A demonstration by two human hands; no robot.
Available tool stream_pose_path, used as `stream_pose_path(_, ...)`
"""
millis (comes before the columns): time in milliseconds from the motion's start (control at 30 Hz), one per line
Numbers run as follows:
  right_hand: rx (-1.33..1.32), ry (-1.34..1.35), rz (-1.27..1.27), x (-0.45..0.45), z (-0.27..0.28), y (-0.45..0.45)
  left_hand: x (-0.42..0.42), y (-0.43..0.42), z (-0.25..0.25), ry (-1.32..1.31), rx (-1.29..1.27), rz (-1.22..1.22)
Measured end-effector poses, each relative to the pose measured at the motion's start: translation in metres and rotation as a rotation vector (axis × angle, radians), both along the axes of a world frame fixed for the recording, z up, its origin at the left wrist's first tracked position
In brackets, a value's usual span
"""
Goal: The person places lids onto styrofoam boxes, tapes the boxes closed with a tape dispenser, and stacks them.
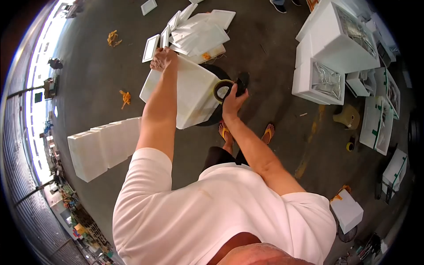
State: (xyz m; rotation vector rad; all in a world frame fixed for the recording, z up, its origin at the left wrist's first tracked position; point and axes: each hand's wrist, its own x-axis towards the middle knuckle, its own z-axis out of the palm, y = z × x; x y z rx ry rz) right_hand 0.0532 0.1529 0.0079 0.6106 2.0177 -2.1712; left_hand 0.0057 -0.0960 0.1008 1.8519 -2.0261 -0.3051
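Note:
A white foam box (187,88) rests tilted on a round black support (216,73), partly hidden under it. My left hand (164,59) is on the box's far left corner, its fingers bent over the edge. In my right hand (234,102) is a tape dispenser (242,84) with a yellow-rimmed tape roll (223,90), held against the right end of the box. Whether a strip of tape runs onto the box I cannot tell.
White foam lids (198,33) lie heaped beyond the box. A row of foam boxes (104,145) stands at left. Stacked foam boxes (318,66), some holding silvery contents, are at right. Orange scraps (125,99) lie on the floor. Another person's shoe (278,6) shows at the top.

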Motion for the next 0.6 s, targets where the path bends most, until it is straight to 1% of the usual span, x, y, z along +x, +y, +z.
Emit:
stream_pose_path(33,-0.033,-0.008,0.066,0.014,0.003,0.0,0.003,-0.006,0.001,0.03,0.007,0.048)
stream_pose_path(67,-0.032,0.012,0.073,0.022,0.007,0.005,0.003,-0.011,-0.003,0.05,0.007,0.054)
stream_pose_path(133,-0.104,0.017,0.323,0.04,0.015,0.029,0.007,-0.016,-0.013,0.142,-0.113,0.113)
stream_pose_path(167,-0.086,0.02,0.269,0.038,0.021,0.041,0.005,-0.01,-0.008,0.216,-0.071,0.078)
stream_pose_path(200,-0.08,0.033,0.236,0.029,0.029,0.051,0.01,-0.003,-0.003,0.342,-0.128,0.013)
stream_pose_path(233,-0.271,-0.108,0.226,0.011,0.04,0.069,0.028,-0.008,0.003,0.499,-0.007,-0.115)
stream_pose_path(267,-0.207,-0.23,0.265,-0.013,0.022,0.088,0.042,-0.017,-0.014,0.853,-0.109,-0.108)
stream_pose_path(300,-0.389,-0.304,0.246,-0.03,0.063,0.083,0.076,-0.016,-0.005,1.197,-0.179,-0.286)
stream_pose_path(333,-0.573,-0.358,0.341,-0.058,0.058,0.082,0.115,0.001,0.01,0.805,-0.419,-0.145)
stream_pose_path(367,-0.603,-0.346,0.45,-0.089,0.049,0.07,0.149,0.011,0.008,0.755,-0.445,-0.02)
stream_pose_path(400,-0.621,-0.279,0.604,-0.124,0.019,0.053,0.181,0.025,0.009,0.888,-0.185,0.179)
stream_pose_path(433,-0.681,-0.269,0.717,-0.124,0.049,0.014,0.21,0.027,-0.025,0.976,0.011,0.27)
stream_pose_path(467,-0.726,-0.267,0.804,-0.123,0.078,-0.013,0.225,0.033,-0.05,1.102,0.371,0.325)
stream_pose_path(500,-0.642,-0.326,0.855,-0.118,0.098,-0.048,0.237,0.027,-0.092,1.25,0.775,-0.008)
stream_pose_path(533,-0.752,-0.397,1.066,-0.124,0.085,-0.084,0.224,0.037,-0.099,1.194,0.689,-0.058)
stream_pose_path(567,-0.549,0.048,1.327,-0.136,0.059,-0.115,0.216,0.054,-0.056,1.311,0.559,0.026)
stream_pose_path(600,-0.325,0.51,1.524,-0.14,0.046,-0.14,0.214,0.059,-0.031,1.265,0.596,0.237)
